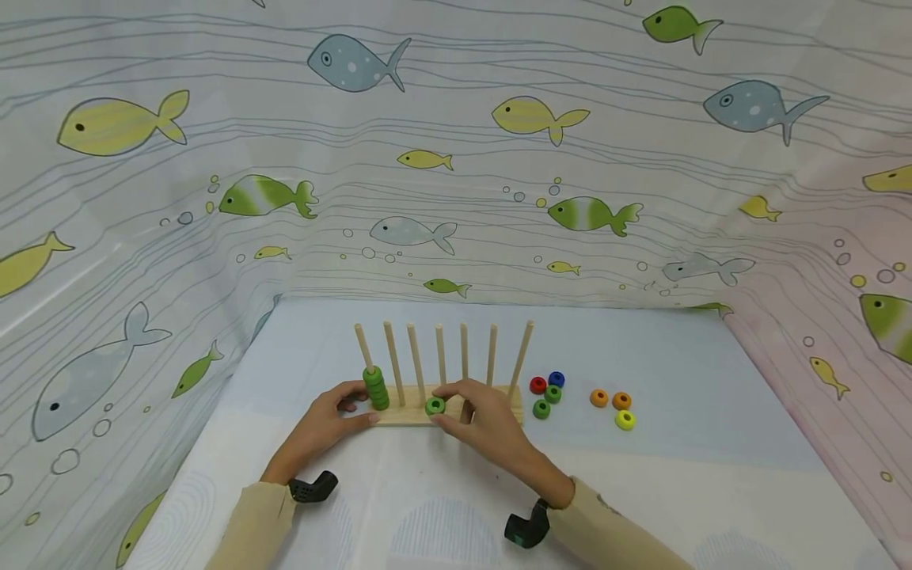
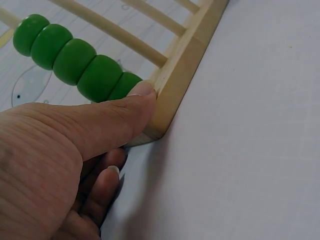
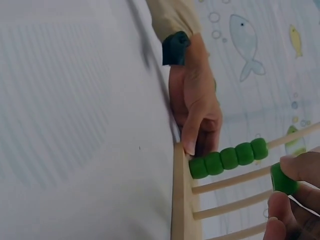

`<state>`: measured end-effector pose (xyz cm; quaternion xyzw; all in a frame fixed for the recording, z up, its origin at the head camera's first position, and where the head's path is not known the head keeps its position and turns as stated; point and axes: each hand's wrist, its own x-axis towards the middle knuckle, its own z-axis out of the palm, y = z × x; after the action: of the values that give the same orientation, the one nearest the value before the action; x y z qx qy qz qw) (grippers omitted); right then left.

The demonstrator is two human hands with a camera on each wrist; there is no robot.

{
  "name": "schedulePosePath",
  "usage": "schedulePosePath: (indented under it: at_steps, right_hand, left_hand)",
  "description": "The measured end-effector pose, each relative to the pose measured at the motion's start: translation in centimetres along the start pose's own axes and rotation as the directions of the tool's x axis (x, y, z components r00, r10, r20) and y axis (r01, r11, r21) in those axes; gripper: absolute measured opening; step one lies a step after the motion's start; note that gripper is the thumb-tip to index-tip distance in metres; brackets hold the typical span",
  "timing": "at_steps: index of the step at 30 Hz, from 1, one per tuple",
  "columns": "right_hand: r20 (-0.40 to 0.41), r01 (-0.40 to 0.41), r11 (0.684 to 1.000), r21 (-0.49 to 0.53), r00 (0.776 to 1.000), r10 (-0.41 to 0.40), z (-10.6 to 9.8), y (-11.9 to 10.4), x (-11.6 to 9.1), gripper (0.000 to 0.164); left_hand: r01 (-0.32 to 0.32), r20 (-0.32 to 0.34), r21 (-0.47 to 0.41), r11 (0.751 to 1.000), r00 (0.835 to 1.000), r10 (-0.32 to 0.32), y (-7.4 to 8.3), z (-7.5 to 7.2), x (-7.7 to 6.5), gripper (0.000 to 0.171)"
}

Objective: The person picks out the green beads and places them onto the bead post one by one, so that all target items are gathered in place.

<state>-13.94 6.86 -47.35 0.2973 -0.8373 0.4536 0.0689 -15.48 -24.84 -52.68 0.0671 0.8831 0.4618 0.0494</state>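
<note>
A wooden peg stand (image 1: 409, 416) with a row of upright pegs sits on the table. Several green beads (image 1: 376, 389) are stacked on its leftmost peg, down against the base. My left hand (image 1: 329, 415) holds the stand's left end, thumb on the front edge and fingers round behind. In the left wrist view the thumb (image 2: 120, 112) lies beside the lowest bead. Between thumb and fingers of my right hand (image 1: 488, 419) a loose green bead (image 1: 435, 406) is pinched, in front of the pegs. The right wrist view shows this bead (image 3: 283, 180) off the pegs.
Right of the stand lie a red bead (image 1: 537, 385), a blue bead (image 1: 556, 380) and two green beads (image 1: 541, 409). Farther right are two orange beads (image 1: 599, 398) and a yellow bead (image 1: 625, 419). A fish-printed curtain (image 1: 470, 190) encloses the table.
</note>
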Motion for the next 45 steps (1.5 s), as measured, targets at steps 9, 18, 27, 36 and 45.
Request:
schedulePosePath:
  at_steps: [9,18,27,36,45]
  right_hand:
    - [0.014,0.012,1.0,0.021,1.0,-0.013,0.6,-1.3,1.2,0.031]
    - [0.006,0.069,0.997,0.031,0.998,-0.069,1.1,-2.7,2.3,0.032]
    - [-0.005,0.115,0.993,0.031,0.993,-0.114,1.2,-3.8,3.2,0.03]
    - [0.0,0.154,0.988,0.024,0.988,-0.155,1.1,-5.2,4.6,0.032]
    - [-0.026,0.174,0.984,0.031,0.985,-0.173,1.2,-6.0,5.5,0.032]
  left_hand:
    - [0.007,-0.001,0.011,1.0,1.0,-0.007,-0.4,0.1,0.2,0.066]
    - [-0.001,0.005,-0.008,1.0,1.0,0.002,-0.3,0.0,0.5,0.064]
    - [0.016,0.019,-0.019,1.0,1.0,-0.015,-0.3,-0.1,0.3,0.066]
    - [0.021,0.01,-0.015,1.0,1.0,-0.021,-0.2,0.0,0.3,0.068]
    - [0.017,0.01,-0.004,1.0,1.0,-0.016,-0.3,0.0,0.4,0.065]
